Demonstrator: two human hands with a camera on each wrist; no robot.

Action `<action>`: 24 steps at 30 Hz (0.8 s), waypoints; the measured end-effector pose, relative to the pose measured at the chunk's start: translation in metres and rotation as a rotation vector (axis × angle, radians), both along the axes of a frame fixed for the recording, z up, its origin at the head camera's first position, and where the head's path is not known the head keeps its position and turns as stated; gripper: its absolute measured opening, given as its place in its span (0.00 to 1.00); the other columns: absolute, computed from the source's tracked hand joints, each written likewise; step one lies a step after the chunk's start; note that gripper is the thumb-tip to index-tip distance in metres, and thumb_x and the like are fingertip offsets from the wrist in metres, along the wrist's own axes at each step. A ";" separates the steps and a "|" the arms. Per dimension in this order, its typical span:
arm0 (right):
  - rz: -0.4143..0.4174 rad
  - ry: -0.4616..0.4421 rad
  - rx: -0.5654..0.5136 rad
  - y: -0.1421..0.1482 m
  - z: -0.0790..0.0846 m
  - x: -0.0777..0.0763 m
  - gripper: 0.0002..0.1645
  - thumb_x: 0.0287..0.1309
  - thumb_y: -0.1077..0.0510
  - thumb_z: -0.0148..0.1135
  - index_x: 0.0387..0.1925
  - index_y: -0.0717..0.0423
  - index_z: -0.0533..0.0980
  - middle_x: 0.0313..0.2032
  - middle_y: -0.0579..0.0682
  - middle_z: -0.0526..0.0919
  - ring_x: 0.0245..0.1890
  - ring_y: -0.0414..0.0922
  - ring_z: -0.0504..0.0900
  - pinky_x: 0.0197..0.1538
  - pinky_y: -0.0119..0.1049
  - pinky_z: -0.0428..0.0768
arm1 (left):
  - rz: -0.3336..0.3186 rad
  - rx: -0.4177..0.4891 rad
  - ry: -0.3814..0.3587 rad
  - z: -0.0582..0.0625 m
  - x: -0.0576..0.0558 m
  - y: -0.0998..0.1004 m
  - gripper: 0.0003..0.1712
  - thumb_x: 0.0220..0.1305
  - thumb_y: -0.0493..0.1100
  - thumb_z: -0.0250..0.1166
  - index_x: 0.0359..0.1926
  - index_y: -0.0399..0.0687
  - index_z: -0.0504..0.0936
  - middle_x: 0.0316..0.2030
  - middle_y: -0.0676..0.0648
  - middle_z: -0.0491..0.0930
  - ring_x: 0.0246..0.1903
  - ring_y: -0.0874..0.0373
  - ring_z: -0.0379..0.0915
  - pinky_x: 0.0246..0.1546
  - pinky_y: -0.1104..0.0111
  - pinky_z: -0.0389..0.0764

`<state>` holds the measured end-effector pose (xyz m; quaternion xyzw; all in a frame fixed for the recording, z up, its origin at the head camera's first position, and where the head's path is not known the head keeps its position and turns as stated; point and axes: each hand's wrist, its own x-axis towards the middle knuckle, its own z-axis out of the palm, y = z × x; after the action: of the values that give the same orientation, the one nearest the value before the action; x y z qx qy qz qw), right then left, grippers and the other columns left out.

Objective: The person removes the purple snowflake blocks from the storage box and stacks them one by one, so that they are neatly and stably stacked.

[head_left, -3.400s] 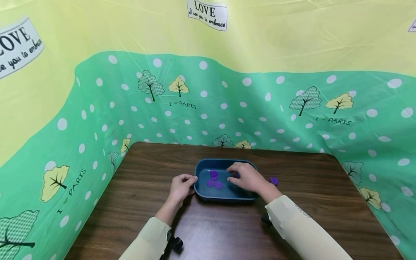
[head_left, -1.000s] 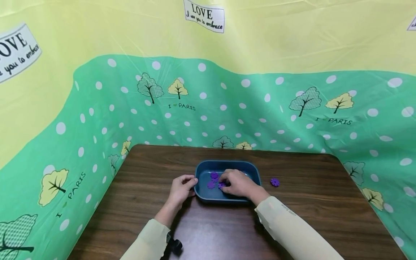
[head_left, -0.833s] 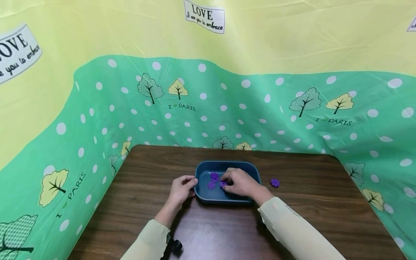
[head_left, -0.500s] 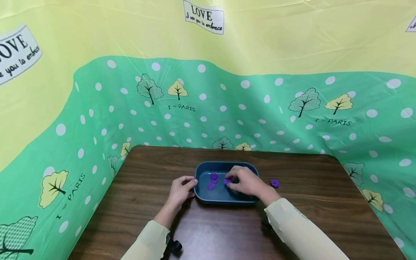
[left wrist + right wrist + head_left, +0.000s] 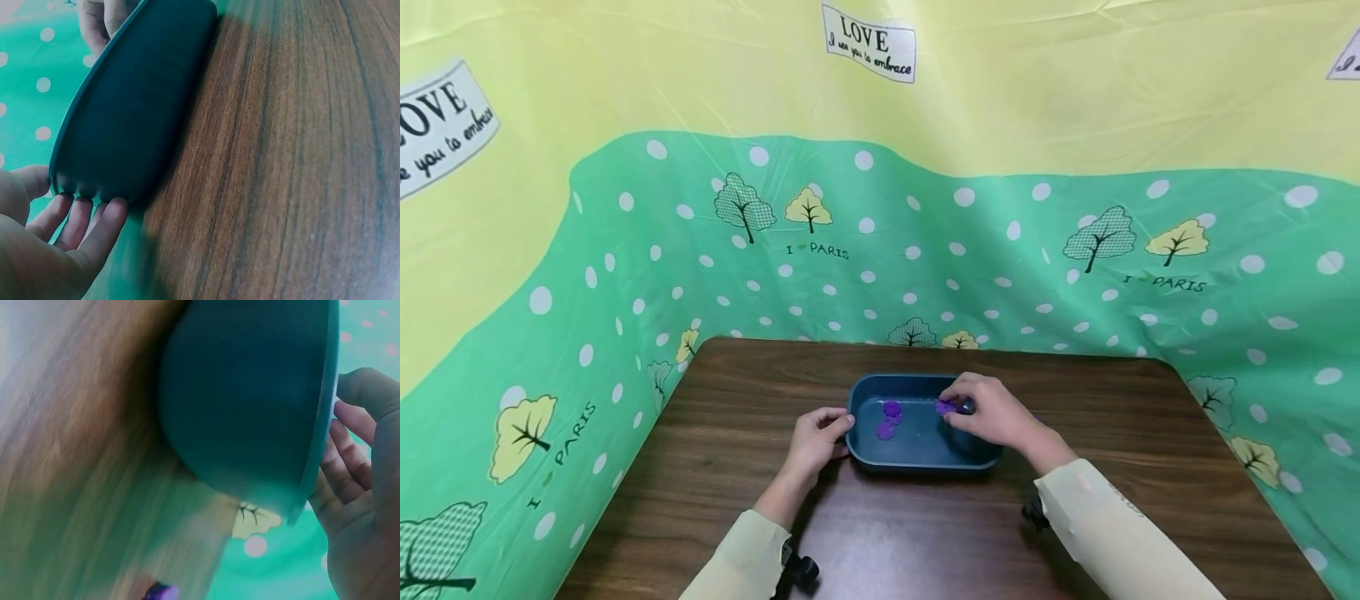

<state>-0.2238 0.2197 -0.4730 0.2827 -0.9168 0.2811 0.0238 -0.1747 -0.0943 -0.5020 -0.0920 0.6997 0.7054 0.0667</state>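
A dark blue plastic tray [image 5: 917, 465] with rounded corners stands on the table. My left hand [image 5: 812, 437] grips its left end; in the left wrist view the fingers [image 5: 103, 228] press the outer wall while the thumb is at the rim. Over the tray's right part, my right hand [image 5: 992, 417] pinches a purple notched disc [image 5: 945, 407] between thumb and fingers. Several similar purple discs [image 5: 886, 431] lie together in the tray's left half. In the right wrist view the tray wall hides the held disc and the fingertips.
Another purple disc [image 5: 161, 592] lies on the wooden table [image 5: 737, 392] right of the tray, mostly hidden by the right wrist in the head view. A patterned green and yellow cloth [image 5: 820, 292] rises behind and beside the table.
My right hand has taken a purple disc from beside the others and moved it rightward and slightly back. The left hand keeps its grip on the tray.
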 end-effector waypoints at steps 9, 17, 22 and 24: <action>-0.047 0.020 -0.070 0.027 0.000 0.009 0.15 0.57 0.59 0.76 0.46 0.55 0.86 0.43 0.45 0.85 0.39 0.46 0.83 0.39 0.41 0.86 | -0.006 -0.010 0.003 -0.019 -0.009 -0.001 0.20 0.70 0.38 0.66 0.56 0.26 0.80 0.39 0.46 0.83 0.39 0.55 0.81 0.37 0.55 0.90; -0.093 0.069 -0.076 0.049 0.007 0.012 0.14 0.57 0.59 0.75 0.45 0.52 0.87 0.43 0.44 0.84 0.39 0.42 0.83 0.42 0.36 0.87 | 0.001 -0.006 0.002 -0.018 -0.010 -0.002 0.21 0.69 0.40 0.67 0.56 0.28 0.81 0.39 0.47 0.83 0.39 0.55 0.80 0.37 0.55 0.90; -0.121 0.097 -0.070 0.065 0.008 0.013 0.14 0.57 0.59 0.76 0.45 0.51 0.86 0.43 0.44 0.85 0.39 0.41 0.84 0.42 0.37 0.87 | 0.007 -0.001 -0.003 -0.018 -0.008 -0.003 0.21 0.69 0.41 0.68 0.56 0.30 0.82 0.39 0.47 0.83 0.39 0.56 0.80 0.36 0.56 0.90; -0.133 0.112 -0.069 0.072 0.006 0.013 0.14 0.56 0.59 0.76 0.45 0.52 0.86 0.42 0.44 0.85 0.40 0.42 0.84 0.41 0.37 0.87 | 0.010 0.004 -0.005 -0.019 -0.008 -0.003 0.20 0.69 0.41 0.68 0.56 0.29 0.82 0.39 0.47 0.82 0.38 0.56 0.80 0.35 0.58 0.89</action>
<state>-0.2103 0.2917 -0.4673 0.2354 -0.9206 0.2941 0.1033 -0.1830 -0.0973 -0.5209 -0.0973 0.6977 0.7068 0.0653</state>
